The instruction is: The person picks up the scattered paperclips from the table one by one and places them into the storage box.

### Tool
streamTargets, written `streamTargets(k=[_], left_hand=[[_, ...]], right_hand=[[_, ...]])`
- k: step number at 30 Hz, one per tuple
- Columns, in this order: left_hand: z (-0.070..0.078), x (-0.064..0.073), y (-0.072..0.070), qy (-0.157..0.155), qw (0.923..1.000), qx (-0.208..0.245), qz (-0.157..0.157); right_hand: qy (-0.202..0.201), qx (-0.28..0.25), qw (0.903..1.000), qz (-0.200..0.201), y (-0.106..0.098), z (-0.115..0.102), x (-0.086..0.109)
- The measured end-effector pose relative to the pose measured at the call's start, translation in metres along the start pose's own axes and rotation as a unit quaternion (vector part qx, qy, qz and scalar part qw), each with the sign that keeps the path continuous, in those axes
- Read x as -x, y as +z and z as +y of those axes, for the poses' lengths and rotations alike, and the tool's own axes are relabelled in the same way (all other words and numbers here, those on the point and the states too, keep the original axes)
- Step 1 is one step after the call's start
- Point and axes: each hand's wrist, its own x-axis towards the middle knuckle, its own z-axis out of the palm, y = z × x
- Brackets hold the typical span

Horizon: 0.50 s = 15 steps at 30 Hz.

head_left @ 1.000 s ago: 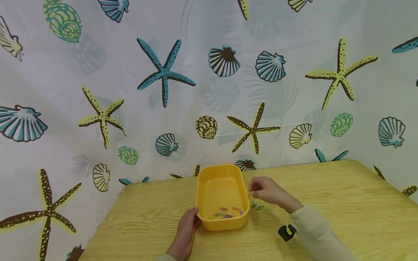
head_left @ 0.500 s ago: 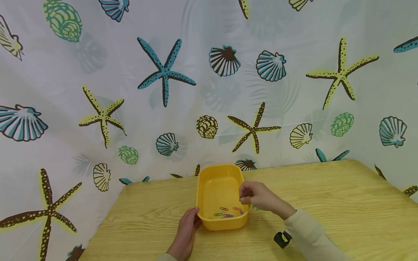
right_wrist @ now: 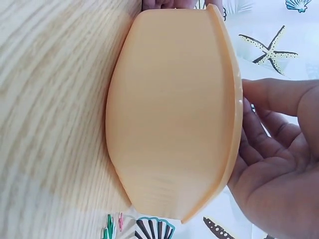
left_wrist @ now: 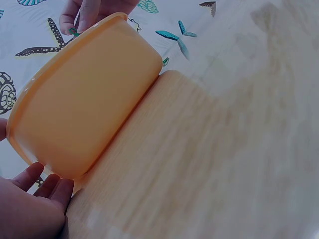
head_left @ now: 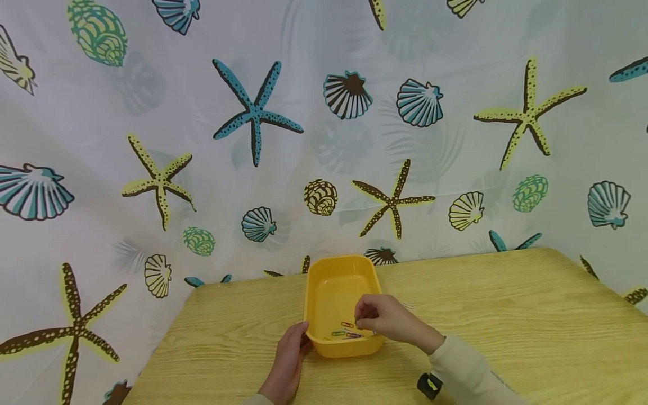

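My left hand [head_left: 287,357] holds the near left corner of a yellow plastic tray [head_left: 344,350], its fingers [left_wrist: 60,191] against the outer wall. My right hand [head_left: 387,318] is over the tray's near right part, with thumb and index finger pinching a small paper clip [left_wrist: 74,32] that shows green in the left wrist view. Several coloured paper clips lie on the tray floor, among them a red one [head_left: 347,324], a green one [head_left: 337,333] and a purple one [head_left: 354,335]. In the right wrist view the tray's wall hides what the right fingertips hold.
More paper clips lie on the wooden table [head_left: 228,337] right of the tray: white ones [head_left: 407,306] in the head view, green [right_wrist: 108,229] and pink [right_wrist: 120,221] in the right wrist view. A curtain [head_left: 283,185] with shells and starfish hangs behind. A black device [head_left: 429,386] sits by the right sleeve.
My right hand has moved left and nearer from the table beside the tray, across its right rim, to over the clips inside. The left hand and the tray have stayed put.
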Motion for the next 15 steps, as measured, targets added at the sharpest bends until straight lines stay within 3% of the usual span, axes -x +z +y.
streamTargets(k=[15], left_hand=[[0.0019,0.0012,0.0014,-0.001,1.0,-0.002,0.007]], right_hand=[[-0.003,0.028,0.9994,0.018,0.0014,-0.0002,-0.0005]])
